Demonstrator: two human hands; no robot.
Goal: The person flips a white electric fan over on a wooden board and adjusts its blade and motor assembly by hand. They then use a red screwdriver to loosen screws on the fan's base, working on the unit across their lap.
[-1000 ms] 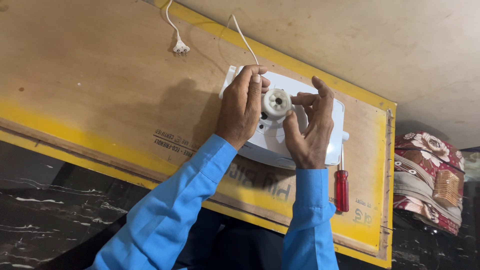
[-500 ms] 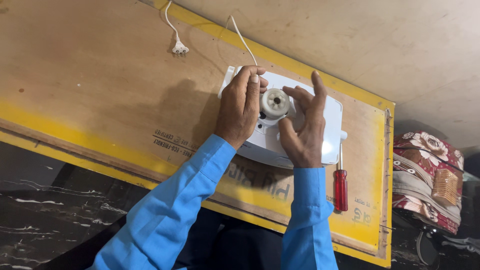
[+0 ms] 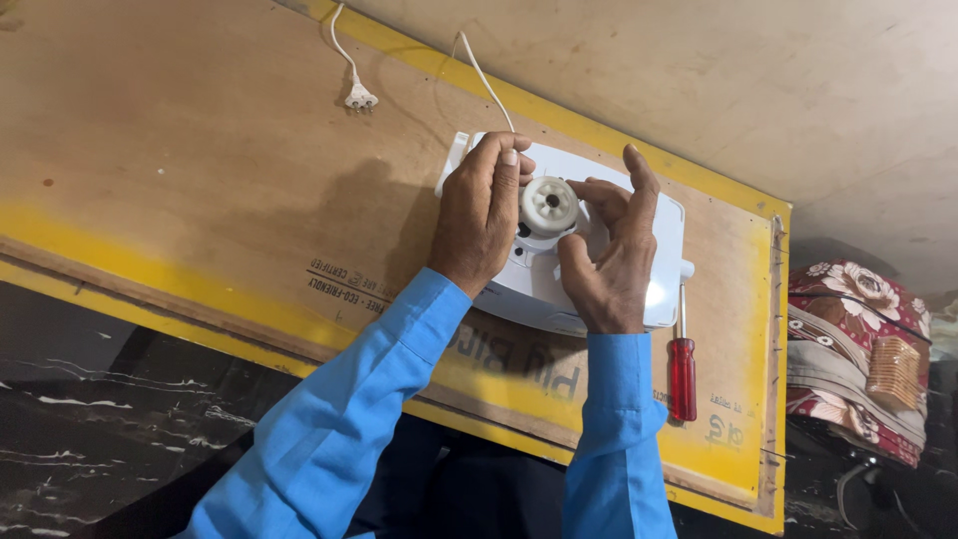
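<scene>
A white plastic appliance base (image 3: 654, 299) lies on a plywood board (image 3: 180, 170) with yellow edges. At its middle sits a round off-white toothed coupler (image 3: 550, 205). My left hand (image 3: 481, 215) rests on the base's left part, fingers curled beside the coupler and touching the base's top edge. My right hand (image 3: 609, 255) is on the base to the right of the coupler, thumb and fingers spread around it. Whether either hand grips the coupler itself is unclear. Both arms wear blue sleeves.
A red-handled screwdriver (image 3: 683, 374) lies on the board just right of the base. A white cord runs from the base to a two-pin plug (image 3: 360, 98) at the upper left. Folded patterned fabric (image 3: 858, 349) sits at the right. Dark marbled floor (image 3: 90, 419) lies below.
My right hand has shifted slightly around the coupler, its fingers now more spread. The left hand stays in about the same place on the base.
</scene>
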